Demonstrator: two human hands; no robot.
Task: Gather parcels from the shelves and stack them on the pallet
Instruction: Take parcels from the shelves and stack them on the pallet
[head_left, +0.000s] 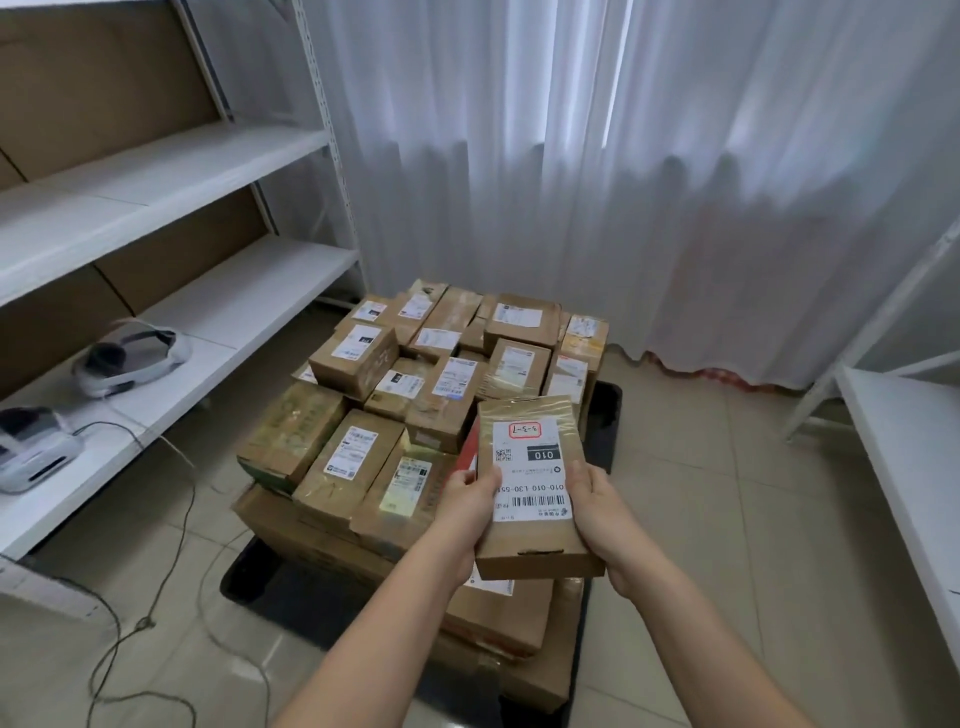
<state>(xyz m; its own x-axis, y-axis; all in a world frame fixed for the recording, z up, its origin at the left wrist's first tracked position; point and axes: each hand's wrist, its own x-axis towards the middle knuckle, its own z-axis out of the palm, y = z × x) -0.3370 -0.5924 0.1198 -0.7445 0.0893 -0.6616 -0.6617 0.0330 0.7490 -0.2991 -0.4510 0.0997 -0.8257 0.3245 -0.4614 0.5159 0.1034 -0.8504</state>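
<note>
So a flat cardboard parcel (535, 483) is gripped from both sides, label up: the left hand (467, 499) is curled round its left edge with the thumb laid on the label, and the right hand (597, 512) is wrapped round the right edge. It's held above the near right corner of the stack of parcels (415, 405), roughly 5 o'clock from the pile's middle, and it isn't set down yet.

What could go wrong, by the look of it: the pile is already heaped unevenly, with boxes tilted against each other on top, so a parcel put on a sloped box could easily slide off toward the tiled floor. The top boxes at about 11 o'clock look loosely perched and might get nudged loose if the pile is bumped. A flatter spot near the front edge is probably the safer bet.

As for what's holding what: the black pallet (605, 415) is loaded with taped cardboard parcels, bigger cartons at the bottom. On the white shelves (218, 156) at 9 o'clock, two headsets (130, 358) and their cables are lying; no parcels are seen there.
</note>
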